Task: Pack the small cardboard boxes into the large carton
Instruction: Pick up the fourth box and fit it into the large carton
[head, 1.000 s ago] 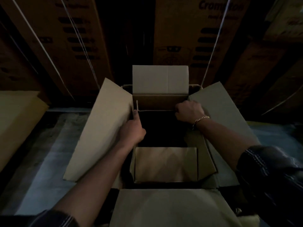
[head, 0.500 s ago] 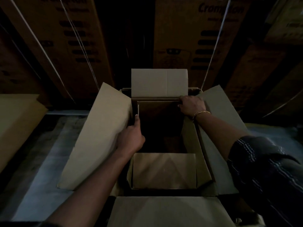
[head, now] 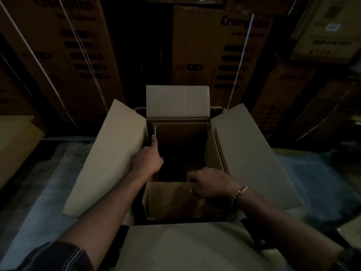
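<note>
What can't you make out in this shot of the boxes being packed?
Head view only:
- Small box floor: lost in deep shadow.
- Left hand: its fingertips are hidden between the small box wall and the large carton.
- Near flap: cut off by the bottom edge.
- Small print on the stacked cartons: too dim and blurred.

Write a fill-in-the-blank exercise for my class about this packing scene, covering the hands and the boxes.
1. The bracelet is worn on the person's ____ wrist.
2. The top flaps of the large carton are ____, not closed.
3. The left hand and the right hand both grip the small cardboard box, which stands ____ the large carton.

Missing words: right; open; inside.
</note>
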